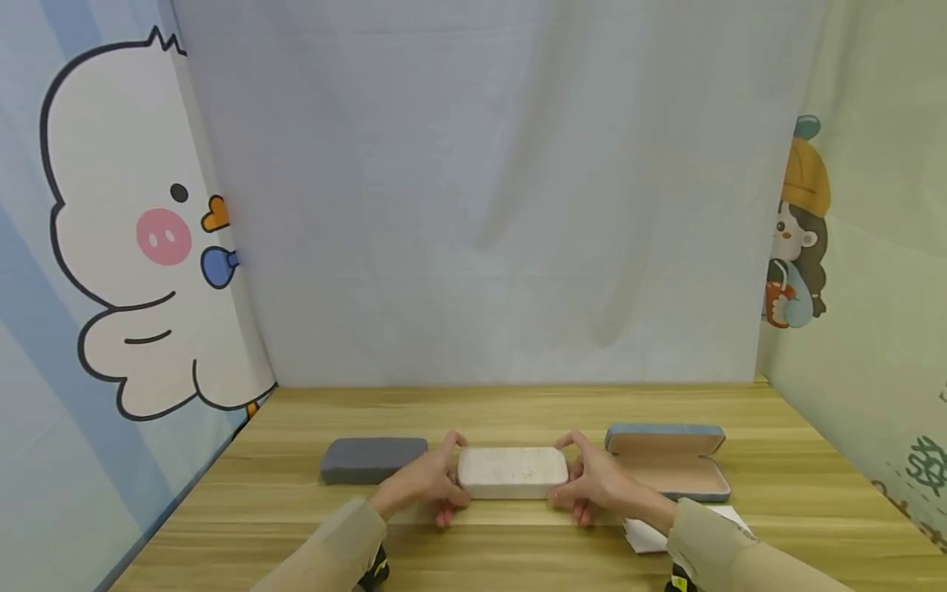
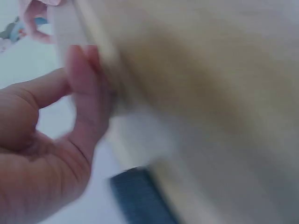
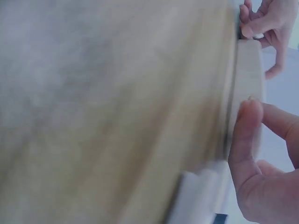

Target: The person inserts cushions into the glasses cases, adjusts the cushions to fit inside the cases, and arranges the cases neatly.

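A white glasses case [image 1: 513, 473], closed, is in the middle of the head view between the two hands. My left hand [image 1: 432, 478] grips its left end, thumb at the near edge and index finger at the far edge. The right end is held the same way by my right hand [image 1: 594, 483]. In the right wrist view the case [image 3: 250, 65] appears as a pale strip running between both hands. The left wrist view is blurred, and there the fingertips bend against a pale edge.
Left of the hands lies a closed grey-blue glasses case [image 1: 373, 460]. To the right stands an open blue glasses case [image 1: 669, 473] with a beige lining. A white cloth or paper [image 1: 645, 537] lies partly under the right forearm. Behind the wooden table [image 1: 518, 543] hangs a pale curtain [image 1: 473, 205].
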A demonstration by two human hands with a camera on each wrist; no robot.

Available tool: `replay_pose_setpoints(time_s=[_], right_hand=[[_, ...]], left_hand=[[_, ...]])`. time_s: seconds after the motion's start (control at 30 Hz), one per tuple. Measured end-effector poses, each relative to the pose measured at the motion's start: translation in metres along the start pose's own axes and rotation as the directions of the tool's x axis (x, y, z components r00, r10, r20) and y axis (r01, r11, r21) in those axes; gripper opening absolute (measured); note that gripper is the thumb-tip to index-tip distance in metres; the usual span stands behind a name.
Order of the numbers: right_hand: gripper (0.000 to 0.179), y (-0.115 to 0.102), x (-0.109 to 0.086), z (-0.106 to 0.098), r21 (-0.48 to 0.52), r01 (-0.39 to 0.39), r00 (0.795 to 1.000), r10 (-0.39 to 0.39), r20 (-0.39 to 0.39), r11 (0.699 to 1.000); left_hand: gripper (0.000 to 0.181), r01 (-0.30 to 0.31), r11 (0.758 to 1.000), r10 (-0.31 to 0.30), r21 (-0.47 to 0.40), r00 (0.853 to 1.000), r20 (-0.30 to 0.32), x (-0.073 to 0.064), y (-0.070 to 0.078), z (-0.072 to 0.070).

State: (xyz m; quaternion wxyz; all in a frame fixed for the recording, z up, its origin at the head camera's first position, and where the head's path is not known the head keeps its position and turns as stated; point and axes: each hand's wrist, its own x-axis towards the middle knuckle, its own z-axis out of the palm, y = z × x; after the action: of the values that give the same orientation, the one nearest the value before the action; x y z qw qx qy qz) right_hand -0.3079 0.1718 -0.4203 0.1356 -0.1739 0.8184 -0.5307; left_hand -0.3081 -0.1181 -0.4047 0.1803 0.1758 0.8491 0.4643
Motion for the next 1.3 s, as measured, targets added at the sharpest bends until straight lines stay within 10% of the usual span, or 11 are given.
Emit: replay_pose_setpoints(time_s=[0.13, 0.3, 0.63, 0.97, 1.3], right_hand=[[0.078, -0.007, -0.006, -0.006, -0.014, -0.006, 0.999, 0.005, -0.043, 1.000], [0.070, -0.013, -0.020, -0.019, 0.053, 0.000, 0.999, 0.003, -0.051, 0.999], [0.061, -0.015, -0.062, -0.066, 0.068, -0.005, 0.995, 0.012, -0.098, 0.998], [0.041, 0.009, -0.103, -0.099, 0.012, -0.094, 0.984, 0.095, -0.151, 0.995], [0.043, 0.045, -0.133, -0.130, -0.196, -0.244, 0.963, 0.213, -0.167, 0.950]], left_hand=[[0.070, 0.060, 0.993, -0.050, 0.098, 0.994, -0.097, -0.002, 0.022, -0.002], [0.043, -0.006, 0.997, 0.014, 0.082, 0.995, -0.102, -0.001, 0.052, 0.007], [0.035, 0.044, 0.932, -0.021, -0.360, 0.997, 0.069, 0.021, 0.079, 0.083], [0.039, 0.135, 0.882, -0.086, -0.452, 0.988, 0.128, 0.034, 0.084, 0.147], [0.042, 0.147, 0.842, -0.192, -0.520, 0.981, -0.033, 0.044, 0.092, 0.188]])
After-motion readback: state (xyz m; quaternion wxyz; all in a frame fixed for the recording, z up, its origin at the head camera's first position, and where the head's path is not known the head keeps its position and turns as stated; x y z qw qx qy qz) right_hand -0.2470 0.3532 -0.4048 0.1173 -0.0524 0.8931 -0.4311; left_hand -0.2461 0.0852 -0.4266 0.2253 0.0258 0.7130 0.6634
